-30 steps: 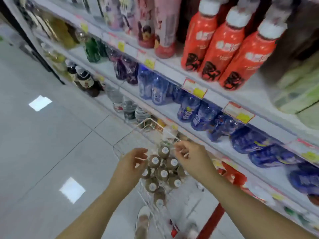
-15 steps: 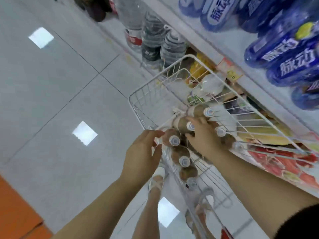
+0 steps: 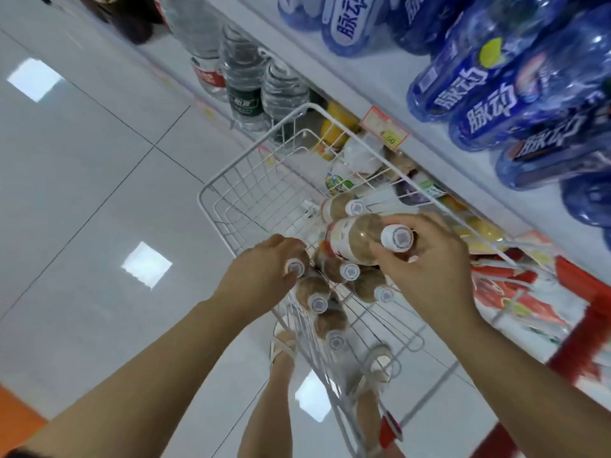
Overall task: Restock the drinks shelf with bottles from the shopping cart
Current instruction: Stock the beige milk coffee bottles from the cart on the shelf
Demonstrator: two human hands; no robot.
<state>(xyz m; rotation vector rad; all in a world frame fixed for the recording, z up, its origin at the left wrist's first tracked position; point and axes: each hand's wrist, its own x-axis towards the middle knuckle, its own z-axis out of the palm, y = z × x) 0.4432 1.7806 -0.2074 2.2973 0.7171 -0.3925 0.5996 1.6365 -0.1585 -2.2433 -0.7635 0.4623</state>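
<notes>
Head camera: right hand (image 3: 429, 262) grips a brown bottle (image 3: 353, 239) by its shoulder, white cap toward the lens, tilted over the others in the shopping cart (image 3: 251, 153). Left hand (image 3: 261, 276) curls round the neck of a second bottle (image 3: 295, 268) at the cart's near left side. More capped bottles (image 3: 349, 271) stand in the cart between the hands. Blue bottles (image 3: 463, 90) lie on the shelf (image 3: 380, 81) beyond the cart's right rim.

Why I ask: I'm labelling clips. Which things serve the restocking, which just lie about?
Job: right hand gripping a brown bottle; left hand gripping a second bottle; other cart bottles; cart; shelf.
About: blue bottles; water bottles; price tag; floor.
</notes>
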